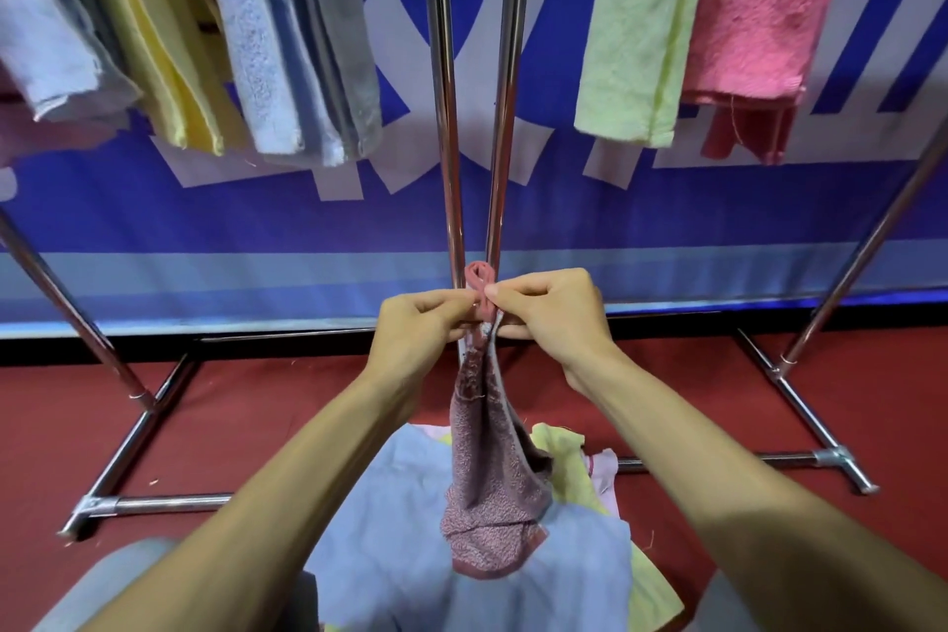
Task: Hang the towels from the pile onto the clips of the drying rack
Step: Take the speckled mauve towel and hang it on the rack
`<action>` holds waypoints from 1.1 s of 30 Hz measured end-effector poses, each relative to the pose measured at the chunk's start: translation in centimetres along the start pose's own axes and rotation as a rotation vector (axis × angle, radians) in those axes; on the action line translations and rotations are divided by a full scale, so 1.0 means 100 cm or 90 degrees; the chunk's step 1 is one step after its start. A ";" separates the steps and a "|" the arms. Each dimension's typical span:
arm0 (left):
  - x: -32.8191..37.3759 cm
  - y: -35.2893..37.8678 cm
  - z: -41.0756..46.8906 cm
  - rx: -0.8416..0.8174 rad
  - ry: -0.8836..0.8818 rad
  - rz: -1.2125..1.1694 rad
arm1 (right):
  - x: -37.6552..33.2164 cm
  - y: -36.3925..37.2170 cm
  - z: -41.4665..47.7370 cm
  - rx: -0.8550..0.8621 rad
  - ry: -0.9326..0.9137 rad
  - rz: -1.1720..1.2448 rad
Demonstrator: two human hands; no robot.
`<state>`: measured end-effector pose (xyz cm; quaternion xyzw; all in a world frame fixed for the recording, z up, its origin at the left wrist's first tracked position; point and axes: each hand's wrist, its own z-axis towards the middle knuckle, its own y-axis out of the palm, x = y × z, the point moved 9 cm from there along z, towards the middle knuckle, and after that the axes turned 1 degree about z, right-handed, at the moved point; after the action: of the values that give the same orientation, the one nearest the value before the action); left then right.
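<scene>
A dusty-pink speckled towel (490,488) hangs from both my hands in front of the rack's two central steel poles (447,118). My left hand (415,328) and my right hand (551,316) each pinch its top edge, where a small pink loop (479,272) sticks up between my thumbs. Below lies the pile: a light blue towel (405,544) on top, with yellow (561,452) and pale pink pieces showing at its edge. No clips are in view.
Towels hang from the rack above: blue and yellow ones (267,46) at left, a light green one (638,31) and a pink one (759,15) at right. The rack's steel base bars (154,503) stand on red floor. A blue and white banner (205,221) is behind.
</scene>
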<state>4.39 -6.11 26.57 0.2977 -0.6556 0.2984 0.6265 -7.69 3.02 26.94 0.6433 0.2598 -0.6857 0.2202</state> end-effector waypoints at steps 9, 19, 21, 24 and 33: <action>-0.001 0.005 -0.004 -0.134 -0.087 -0.131 | -0.022 -0.003 -0.004 -0.110 -0.069 -0.156; 0.037 -0.015 0.000 -0.157 0.178 0.155 | -0.061 -0.003 -0.016 -0.274 -0.208 -0.132; 0.043 -0.008 -0.005 -0.156 0.209 0.104 | -0.064 -0.011 -0.012 -0.245 -0.216 -0.087; 0.046 -0.003 -0.011 -0.124 0.243 0.077 | -0.061 -0.013 -0.014 -0.265 -0.175 0.008; 0.089 0.001 -0.017 -0.082 0.263 0.024 | -0.101 -0.014 -0.005 -0.150 -0.156 0.131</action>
<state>5.12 -4.87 35.50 0.1774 -0.5367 0.3225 0.7593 -7.43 4.10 37.10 0.5480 0.2425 -0.6974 0.3930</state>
